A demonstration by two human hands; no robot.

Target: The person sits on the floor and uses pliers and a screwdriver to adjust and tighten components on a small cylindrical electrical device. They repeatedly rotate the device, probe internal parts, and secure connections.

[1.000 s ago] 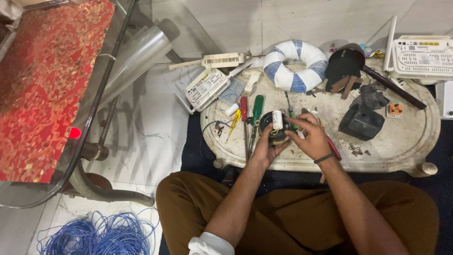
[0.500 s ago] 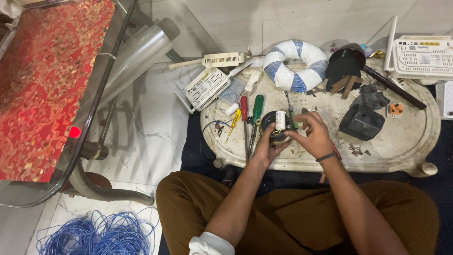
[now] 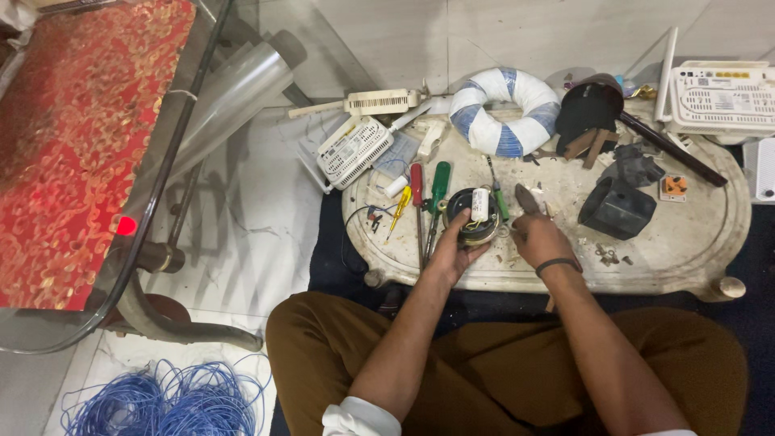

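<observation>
I sit cross-legged at a low oval marble table (image 3: 694, 242). My left hand (image 3: 449, 252) grips the near left side of a round black motor-like part (image 3: 471, 218) with a white cylinder on top. My right hand (image 3: 539, 236) is just right of that part, fingers closed around a small dark-handled tool (image 3: 525, 197) that points away from me. A thin green-handled screwdriver (image 3: 498, 196) lies between the part and my right hand.
Red (image 3: 416, 182), green (image 3: 439, 184) and small yellow (image 3: 399, 208) screwdrivers lie left of the part. Further back are a blue-and-white ring (image 3: 504, 109), a black housing (image 3: 617, 208) and white routers (image 3: 351, 149) (image 3: 731, 97). A glass table with red cloth (image 3: 73, 137) and blue wire coil (image 3: 169, 400) are at left.
My right hand has come off the round part and shifted right, now holding the dark-handled tool. My left hand keeps its grip on the part.
</observation>
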